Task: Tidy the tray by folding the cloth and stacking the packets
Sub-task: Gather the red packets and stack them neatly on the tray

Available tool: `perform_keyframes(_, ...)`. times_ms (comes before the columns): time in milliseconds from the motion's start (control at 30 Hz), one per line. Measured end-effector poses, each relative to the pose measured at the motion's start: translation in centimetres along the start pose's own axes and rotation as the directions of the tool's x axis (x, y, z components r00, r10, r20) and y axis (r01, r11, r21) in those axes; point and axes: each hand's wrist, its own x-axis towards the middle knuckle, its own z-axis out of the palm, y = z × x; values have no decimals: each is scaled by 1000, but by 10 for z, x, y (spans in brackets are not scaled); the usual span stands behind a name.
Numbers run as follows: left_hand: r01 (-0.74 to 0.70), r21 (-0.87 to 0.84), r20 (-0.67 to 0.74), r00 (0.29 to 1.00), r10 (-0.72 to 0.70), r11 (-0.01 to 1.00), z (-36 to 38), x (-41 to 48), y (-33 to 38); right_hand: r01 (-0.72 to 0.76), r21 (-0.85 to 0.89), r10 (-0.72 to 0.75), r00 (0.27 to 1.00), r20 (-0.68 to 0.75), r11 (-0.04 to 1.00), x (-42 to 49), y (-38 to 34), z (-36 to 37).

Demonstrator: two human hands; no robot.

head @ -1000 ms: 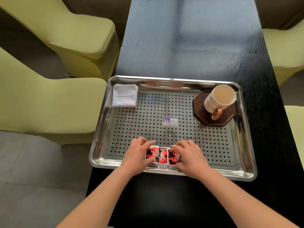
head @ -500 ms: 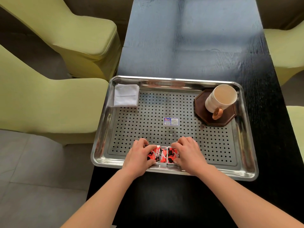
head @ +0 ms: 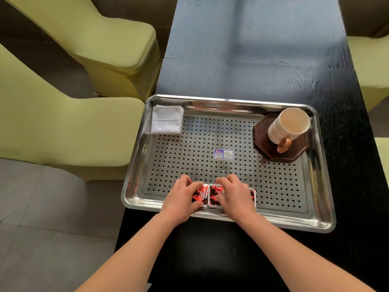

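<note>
One stainless, perforated tray (head: 227, 100) sits on the dark wooden surface (head: 252, 60). It carries one folded white cloth (head: 167, 120), one cream mug (head: 288, 127) with a tan handle, one dark octagonal coaster (head: 262, 135) under the mug, and one sticker (head: 223, 154). Three packets (head: 213, 196) show, red with black and white patterning, lying side by side in a row just inside the tray's near rim. The cloth lies in the far left corner and the mug in the far right, both well apart from the packets.

The left hand (head: 181, 199) grips the left packet, fingers curled over its far edge and thumb at its near edge. The right hand (head: 234, 197) lies curled over the middle and right packets, so that only a strip of the right one shows past it.

The sticker is blue and white with a barcode; its writing is too small to read. Each packet bears a white swirl, not legible as a word.

Two yellow-green covered chairs (head: 63, 123) stand at the left.
</note>
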Motion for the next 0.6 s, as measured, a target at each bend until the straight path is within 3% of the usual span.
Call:
perform_keyframes(133, 120, -203, -58, 989, -135, 972, -3, 0, 0, 21, -140, -29, 998, -60, 990, -7, 4, -3)
perform_keyframes(300, 169, -302, -65, 978, -197, 938, -4, 0, 6, 36, -112, -37, 999, -14, 993, -18, 4, 0)
perform_keyframes(467, 188, -303, -53, 976, -213, 934, -3, -3, 6, -156, -19, 151, 977, -147, 988, -24, 36, -18)
perform_keyframes(600, 193, -299, -48, 975, -217, 935, -2, -5, 4, -214, -117, 211, 977, -37, 970, -26, 61, -32)
